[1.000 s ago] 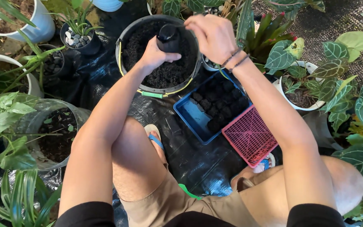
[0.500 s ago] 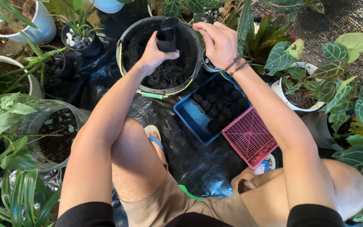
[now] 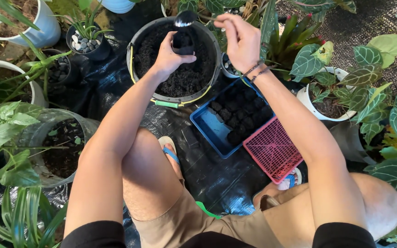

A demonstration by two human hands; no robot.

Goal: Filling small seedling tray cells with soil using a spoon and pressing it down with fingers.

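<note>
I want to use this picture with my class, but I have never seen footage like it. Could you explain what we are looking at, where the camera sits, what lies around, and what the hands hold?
There is no machine here: a person squats on black ground sheeting, and one camera worn on their head looks down at their own arms and knees.

The left hand has a grip on a small black pot, held over a large round tub of dark soil. The right hand holds a spoon by its handle, with the bowl just above the small pot.

Beside the right forearm lies a blue tray partly filled with small black pots of soil, and next to it a pink mesh tray. Potted leafy plants stand all around, including a dark pot topped with pebbles at upper left.
</note>
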